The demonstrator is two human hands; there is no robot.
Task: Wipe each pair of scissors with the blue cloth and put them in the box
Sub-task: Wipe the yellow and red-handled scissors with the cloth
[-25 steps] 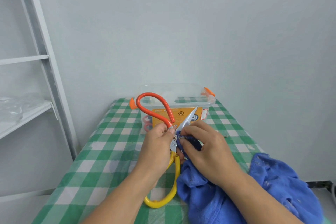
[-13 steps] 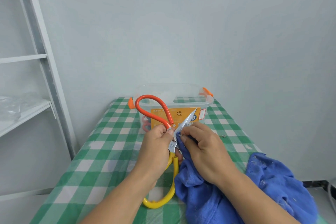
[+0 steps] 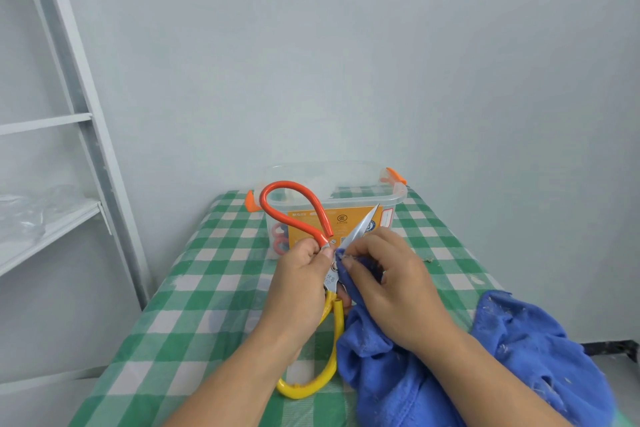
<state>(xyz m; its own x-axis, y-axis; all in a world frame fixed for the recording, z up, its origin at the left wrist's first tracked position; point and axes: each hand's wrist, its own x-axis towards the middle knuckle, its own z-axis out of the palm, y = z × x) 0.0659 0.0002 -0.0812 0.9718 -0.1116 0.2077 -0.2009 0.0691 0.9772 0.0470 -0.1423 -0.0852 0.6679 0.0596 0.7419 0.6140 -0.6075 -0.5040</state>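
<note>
Scissors (image 3: 330, 279) pinched at pivot by left hand (image 3: 300, 282), right hand (image 3: 391, 284) pinching blue cloth (image 3: 398, 381)

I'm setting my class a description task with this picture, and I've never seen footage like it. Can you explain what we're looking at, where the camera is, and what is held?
No machine here: a person's two bare hands, filmed by a camera worn on the head, looking forward and down. The left hand grips a pair of scissors with one orange and one yellow handle. The right hand pinches a blue cloth against the blade. Behind stands a clear box on a green checked table; a white shelf is at the left.
</note>
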